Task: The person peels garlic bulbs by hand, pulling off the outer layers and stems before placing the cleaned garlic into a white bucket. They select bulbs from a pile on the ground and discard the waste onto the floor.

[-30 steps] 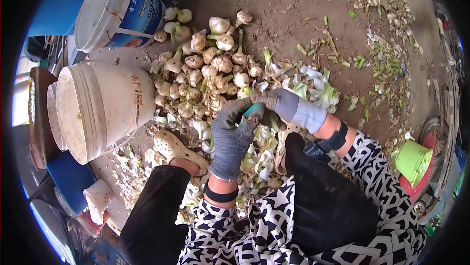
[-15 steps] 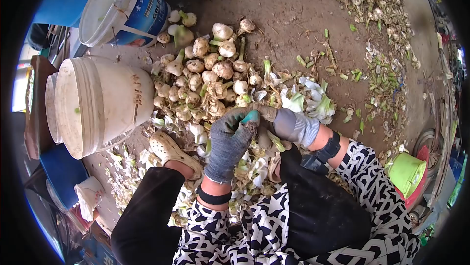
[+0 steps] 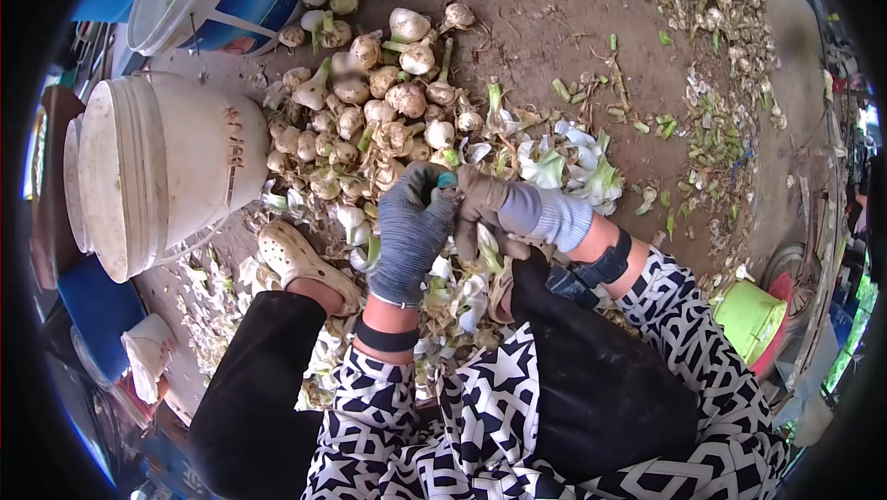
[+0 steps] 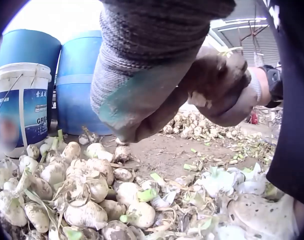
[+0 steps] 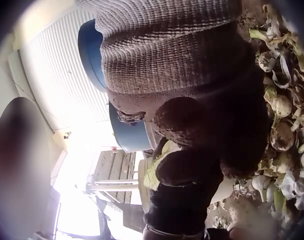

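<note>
Both gloved hands meet over the floor in front of the knees. My left hand, in a grey glove with a teal thumb patch, curls its fingers at a garlic bulb mostly hidden between the gloves. Close against it, my right hand, in a muddy brown-grey glove, grips the bulb too. A pale green leaf strip shows between the gloves in the right wrist view. Just beyond the hands lies a heap of garlic bulbs, soil-stained, with short green stems. Loose white and green husks lie beside the right hand.
White buckets and a blue-labelled grease bucket stand at left. Peelings cover the floor around a beige clog. More bulbs lie far right, a lime-green pot nearer. Blue barrels stand behind.
Both hands stay together, turning slightly around the bulb; the right fingers spread lower below the left thumb. The head view has shifted, so the surroundings sit further left and higher.
</note>
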`<state>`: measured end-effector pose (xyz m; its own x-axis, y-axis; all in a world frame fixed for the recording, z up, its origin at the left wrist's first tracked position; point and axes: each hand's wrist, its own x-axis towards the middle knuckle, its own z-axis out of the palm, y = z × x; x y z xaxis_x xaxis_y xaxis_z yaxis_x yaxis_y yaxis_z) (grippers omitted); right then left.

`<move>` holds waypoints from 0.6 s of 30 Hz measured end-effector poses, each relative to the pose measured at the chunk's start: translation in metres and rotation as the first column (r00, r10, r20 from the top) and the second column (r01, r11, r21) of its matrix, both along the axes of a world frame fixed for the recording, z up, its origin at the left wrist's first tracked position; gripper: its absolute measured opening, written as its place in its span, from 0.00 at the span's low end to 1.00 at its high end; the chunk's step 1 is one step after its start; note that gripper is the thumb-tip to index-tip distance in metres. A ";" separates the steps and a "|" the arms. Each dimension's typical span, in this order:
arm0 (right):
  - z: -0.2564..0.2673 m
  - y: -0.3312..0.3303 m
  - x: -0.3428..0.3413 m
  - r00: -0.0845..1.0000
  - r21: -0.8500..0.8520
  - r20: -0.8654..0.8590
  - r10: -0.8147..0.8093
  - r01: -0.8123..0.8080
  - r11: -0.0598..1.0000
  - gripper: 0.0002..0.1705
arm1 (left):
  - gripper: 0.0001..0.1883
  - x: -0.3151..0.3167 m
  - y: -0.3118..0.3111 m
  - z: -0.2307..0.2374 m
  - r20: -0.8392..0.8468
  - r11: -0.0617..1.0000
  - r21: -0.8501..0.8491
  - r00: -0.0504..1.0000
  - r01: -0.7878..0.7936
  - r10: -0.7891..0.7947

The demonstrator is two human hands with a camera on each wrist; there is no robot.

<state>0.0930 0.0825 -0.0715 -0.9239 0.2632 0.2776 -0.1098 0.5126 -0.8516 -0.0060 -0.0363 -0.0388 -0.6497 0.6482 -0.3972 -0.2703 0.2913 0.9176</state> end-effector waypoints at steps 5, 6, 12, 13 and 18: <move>-0.036 0.029 0.014 0.816 -0.613 0.456 0.354 0.000 0.790 0.18 | 0.07 -0.004 -0.017 -0.017 0.118 0.989 -0.006 0.982 -0.147 0.147; -0.026 0.029 0.008 0.880 -0.001 0.463 0.108 -0.121 0.993 0.27 | 0.08 -0.005 -0.022 -0.018 0.209 0.981 0.004 0.960 -0.193 0.188; -0.003 0.049 -0.010 0.699 -0.986 -0.020 0.715 -0.132 0.102 0.13 | 0.10 -0.019 -0.051 -0.035 0.174 0.957 -0.159 0.947 -0.242 0.268; -0.007 0.052 -0.011 0.569 -0.960 -0.183 0.802 0.072 -0.270 0.17 | 0.10 -0.021 -0.058 -0.047 0.117 0.968 -0.100 0.963 -0.230 0.241; -0.015 0.026 -0.011 0.718 0.180 0.693 -0.061 -0.091 0.979 0.37 | 0.16 -0.024 -0.081 -0.052 -0.349 0.911 -0.403 0.905 0.089 -0.244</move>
